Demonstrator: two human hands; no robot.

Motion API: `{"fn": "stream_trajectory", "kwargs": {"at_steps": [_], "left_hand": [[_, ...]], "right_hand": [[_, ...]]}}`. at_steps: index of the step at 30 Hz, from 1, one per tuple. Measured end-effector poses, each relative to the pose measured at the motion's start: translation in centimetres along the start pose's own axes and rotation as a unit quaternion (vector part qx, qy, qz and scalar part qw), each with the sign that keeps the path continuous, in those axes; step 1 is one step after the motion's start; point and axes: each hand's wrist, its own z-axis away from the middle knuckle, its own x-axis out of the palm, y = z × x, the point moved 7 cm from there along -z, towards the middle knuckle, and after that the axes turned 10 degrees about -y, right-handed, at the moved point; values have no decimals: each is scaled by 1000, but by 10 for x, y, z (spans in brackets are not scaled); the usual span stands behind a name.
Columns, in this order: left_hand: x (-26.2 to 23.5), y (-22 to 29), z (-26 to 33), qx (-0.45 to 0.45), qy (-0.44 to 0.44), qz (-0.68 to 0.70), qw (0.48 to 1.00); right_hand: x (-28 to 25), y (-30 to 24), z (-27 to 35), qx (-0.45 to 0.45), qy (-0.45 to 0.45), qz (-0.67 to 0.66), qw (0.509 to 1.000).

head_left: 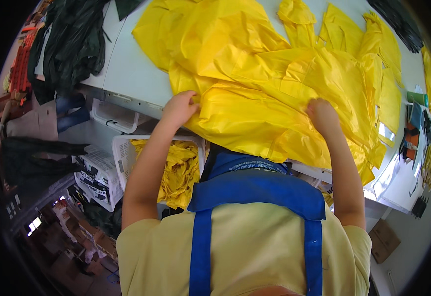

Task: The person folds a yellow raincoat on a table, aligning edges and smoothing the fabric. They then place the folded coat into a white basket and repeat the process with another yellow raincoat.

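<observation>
A large, crumpled yellow garment (255, 111) of shiny waterproof cloth spreads over the white table and hangs over its near edge toward my body. At its left border, my left hand (179, 108) is closed, with thumb and fingers pinched on the cloth. My right hand (323, 116) grips a fold of the same garment farther right, its fingers curled and partly hidden. Creases run across the cloth between both hands. Past it, at the back right, lie more yellow cloth pieces (341, 32), partly overlapped by the garment.
Below the table's left edge stands a white plastic basket (119, 160) full of bunched yellow cloth (178, 172). Dark green garments (75, 44) lie on the table's far left. Another white bin (112, 116) sits under the tabletop. A green roll (416, 97) is at the right.
</observation>
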Motion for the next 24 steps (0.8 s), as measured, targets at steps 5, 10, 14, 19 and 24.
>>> {"fn": "stream_trajectory", "kwargs": {"at_steps": [5, 10, 14, 19, 24], "left_hand": [[17, 17, 2, 83, -31, 242, 966], [11, -17, -3, 5, -103, 400, 911], [9, -10, -41, 10, -82, 499, 863], [-20, 28, -47, 146, 16, 739, 658], [-27, 44, -33, 193, -87, 789, 577]], "right_hand": [[-16, -185, -24, -329, 135, -137, 925], [40, -266, -56, -395, 20, 101, 913], [53, -268, -45, -408, 24, 203, 890], [6, -263, -11, -389, 32, 38, 920], [-30, -253, 15, -384, 133, -11, 914]]}}
